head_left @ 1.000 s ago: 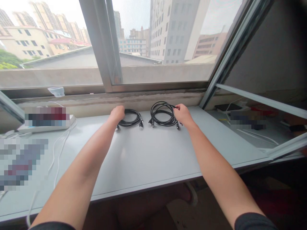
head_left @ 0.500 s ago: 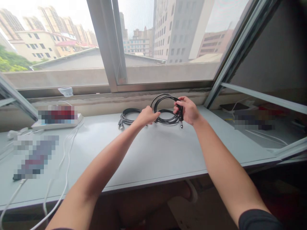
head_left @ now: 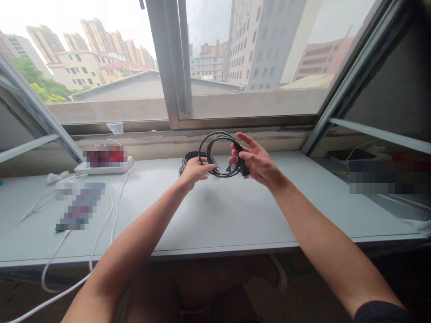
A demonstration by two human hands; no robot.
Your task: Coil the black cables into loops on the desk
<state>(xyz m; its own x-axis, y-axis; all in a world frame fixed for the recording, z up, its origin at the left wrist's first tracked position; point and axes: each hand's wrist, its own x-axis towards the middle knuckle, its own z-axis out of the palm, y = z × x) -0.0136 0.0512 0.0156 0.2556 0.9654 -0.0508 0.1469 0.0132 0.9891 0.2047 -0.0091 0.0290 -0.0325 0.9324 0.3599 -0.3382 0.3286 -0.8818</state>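
Observation:
A coiled black cable (head_left: 210, 148) is held up between my two hands, a little above the white table (head_left: 215, 211). My left hand (head_left: 195, 171) grips the coil's left side between thumb and fingers. My right hand (head_left: 257, 163) has its thumb against the coil's right side, with the index finger stretched out. A dark connector end (head_left: 245, 170) hangs just under the right hand's fingers. Behind my left hand lies a second coiled black cable (head_left: 184, 162) on the table, partly hidden by that hand.
A white power strip (head_left: 101, 169) with blurred items stands at the back left. White cords (head_left: 116, 204) run from there over the front edge. A blurred flat object (head_left: 81, 208) lies at left. A clear plastic cup (head_left: 116, 128) sits on the sill. Metal frame bars (head_left: 380, 132) border the right.
Both hands have carried the coil leftward over the table. My right hand's index finger has straightened away from the cable. The camera view has turned somewhat to the left.

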